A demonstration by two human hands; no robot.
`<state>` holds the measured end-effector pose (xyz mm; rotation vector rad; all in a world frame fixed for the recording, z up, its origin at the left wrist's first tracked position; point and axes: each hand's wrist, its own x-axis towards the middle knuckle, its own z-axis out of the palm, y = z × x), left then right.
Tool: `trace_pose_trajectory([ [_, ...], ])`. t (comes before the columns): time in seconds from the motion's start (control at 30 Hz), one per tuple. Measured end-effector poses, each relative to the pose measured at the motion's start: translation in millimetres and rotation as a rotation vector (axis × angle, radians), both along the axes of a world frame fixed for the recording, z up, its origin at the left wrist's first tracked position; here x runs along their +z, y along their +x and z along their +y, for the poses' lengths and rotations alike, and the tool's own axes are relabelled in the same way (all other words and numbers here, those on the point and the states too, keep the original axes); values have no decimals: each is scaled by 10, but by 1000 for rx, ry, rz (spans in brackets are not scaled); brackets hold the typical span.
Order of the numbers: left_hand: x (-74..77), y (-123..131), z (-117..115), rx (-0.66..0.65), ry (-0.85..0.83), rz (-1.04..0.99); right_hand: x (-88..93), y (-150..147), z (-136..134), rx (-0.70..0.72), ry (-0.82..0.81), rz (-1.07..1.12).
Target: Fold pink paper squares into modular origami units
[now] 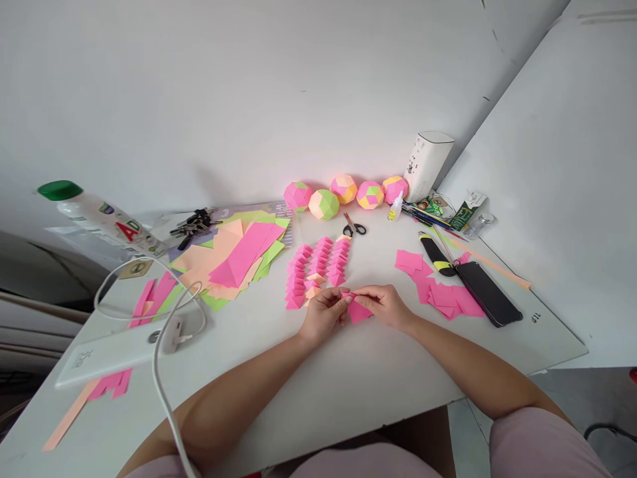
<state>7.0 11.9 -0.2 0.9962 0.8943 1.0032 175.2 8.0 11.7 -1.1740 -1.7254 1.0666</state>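
A pink paper piece (359,311) is pinched at its upper edge between both hands, near the middle of the white table. My left hand (324,313) grips its upper left corner with thumb and fingers pressed together. Closed on the same edge from the right is my right hand (385,305). Just beyond the hands stand rows of folded pink paper units (338,260), with a few peach ones among them. Black-handled scissors (354,228) lie behind the rows. Several colourful paper balls (324,204) line the wall.
Stacked coloured paper (239,255), a white bottle (107,222) and a white power bank (112,352) with a cable are at left. Pink squares (445,297), a cutter (436,254), a black phone (488,293), a glue bottle (395,208) and a white box (428,164) are at right.
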Motion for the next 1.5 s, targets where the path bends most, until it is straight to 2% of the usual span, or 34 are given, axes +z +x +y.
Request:
trace_pose_trajectory([
  [0.13, 5, 6, -4, 14, 0, 3, 26, 20, 7, 34, -63, -10],
  [0.37, -24, 6, -5, 13, 6, 9, 23, 29, 11, 95, -293, 97],
  [0.87, -10, 8, -8, 8, -46, 34, 65, 47, 0, 138, -314, 107],
  [1.27, 22, -3, -14, -41, -35, 60, 74, 58, 3, 149, -329, 98],
  [1.5, 10, -15, -17, -26, -14, 29, 55, 70, 13, 137, -329, 77],
])
